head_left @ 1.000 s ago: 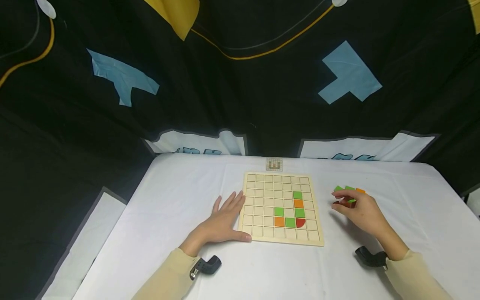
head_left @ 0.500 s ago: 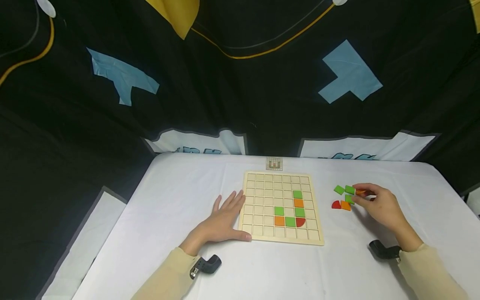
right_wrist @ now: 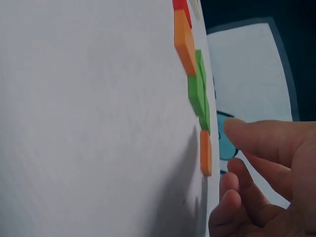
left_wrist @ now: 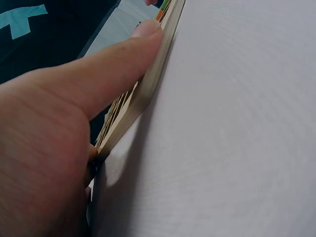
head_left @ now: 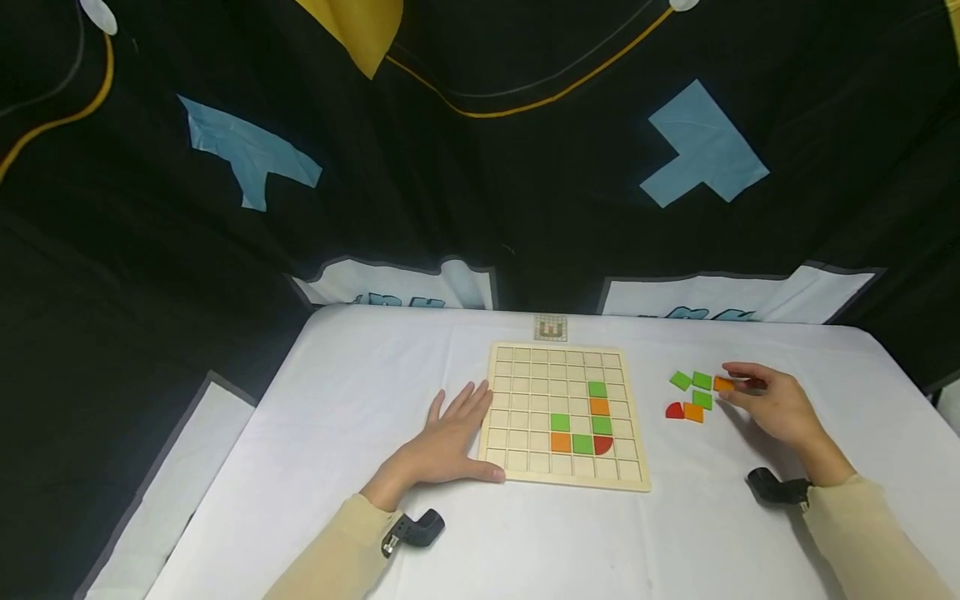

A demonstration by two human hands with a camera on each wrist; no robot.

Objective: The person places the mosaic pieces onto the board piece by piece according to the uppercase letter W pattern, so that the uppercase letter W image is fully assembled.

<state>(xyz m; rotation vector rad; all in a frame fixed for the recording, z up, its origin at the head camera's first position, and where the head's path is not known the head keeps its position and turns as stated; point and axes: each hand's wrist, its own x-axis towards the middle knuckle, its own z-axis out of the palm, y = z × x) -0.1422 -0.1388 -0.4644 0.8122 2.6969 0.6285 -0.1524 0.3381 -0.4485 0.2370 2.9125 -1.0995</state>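
Note:
A square wooden grid board [head_left: 517, 467] lies on the white table. Green, orange and red tiles fill some of its cells, among them a red quarter-round tile [head_left: 603, 446]. My left hand [head_left: 447, 440] rests at the board's left side, fingers spread; in the left wrist view its thumb [left_wrist: 121, 64] lies along the board's edge. My right hand [head_left: 772, 404] hovers by the loose tiles, fingertips close to an orange tile [head_left: 723, 384]. In the right wrist view that orange tile [right_wrist: 206, 153] lies on the cloth, and nothing shows between thumb and fingers.
Left of the right hand lie several loose green tiles [head_left: 702, 400], another orange tile [head_left: 693, 412] and a red quarter-round tile [head_left: 675, 411]. Behind the board is a small card with a grid pattern [head_left: 551, 327]. A dark curtain [head_left: 480, 208] hangs beyond the table.
My right hand has moved right, off the middle of the loose tiles to the orange tile at their right end, uncovering the others. The left hand stays at the board.

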